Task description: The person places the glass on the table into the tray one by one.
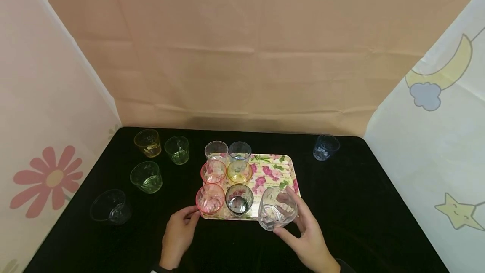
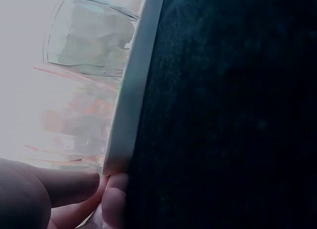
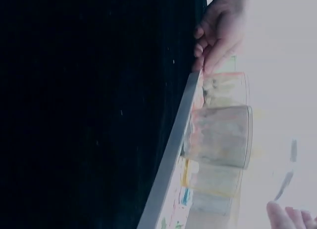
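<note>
Clear glass [image 1: 279,206], tilted, gripped between thumb and curled fingers of the right hand [image 1: 310,239] at the floral tray's [image 1: 282,172] front edge, right of the dark glass [image 1: 239,200] (1 of 6 standing there); the left hand [image 1: 179,231], farther off, pinches the tray's near-left corner.

Head view looks down; nearer, sideways wrist views share the tray [image 1: 270,172].

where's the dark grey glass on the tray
In the head view, the dark grey glass stands in the near row on the tray, right of a pink glass and left of the clear glass in the right hand.
</note>
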{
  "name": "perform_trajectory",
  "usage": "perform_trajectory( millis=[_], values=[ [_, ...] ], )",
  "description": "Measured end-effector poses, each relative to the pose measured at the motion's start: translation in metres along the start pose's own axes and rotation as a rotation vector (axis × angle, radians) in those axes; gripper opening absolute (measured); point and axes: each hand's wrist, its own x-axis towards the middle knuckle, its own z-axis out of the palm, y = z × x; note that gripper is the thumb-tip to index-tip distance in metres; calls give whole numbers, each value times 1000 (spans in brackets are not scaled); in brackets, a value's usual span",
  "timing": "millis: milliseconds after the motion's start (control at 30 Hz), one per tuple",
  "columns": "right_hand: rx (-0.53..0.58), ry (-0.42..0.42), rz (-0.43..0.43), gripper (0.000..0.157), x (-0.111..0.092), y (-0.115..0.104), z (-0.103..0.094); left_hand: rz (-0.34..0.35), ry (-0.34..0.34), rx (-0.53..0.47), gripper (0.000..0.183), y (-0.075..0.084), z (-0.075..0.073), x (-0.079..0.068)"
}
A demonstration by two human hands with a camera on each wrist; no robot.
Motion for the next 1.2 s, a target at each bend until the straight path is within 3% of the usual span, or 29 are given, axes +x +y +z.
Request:
perform_trajectory(
  millis=[133,333,567,867,1200],
  values=[
    [-115,60,39,81,8,4,-6,-28,10,42,28,1,1,1],
    [-195,115,119,76,30,13,-17,-37,22,49,26,0,5,3],
    [-347,94,149,74,60,27,-30,-42,10,68,28,-2,4,5],
    [-321,67,323,78,98,45,-14,-43,-14,75,30,-4,2,6],
    [-305,92,378,71,116,69,7,-45,-17,66,28,-6,2,7]
  ],
)
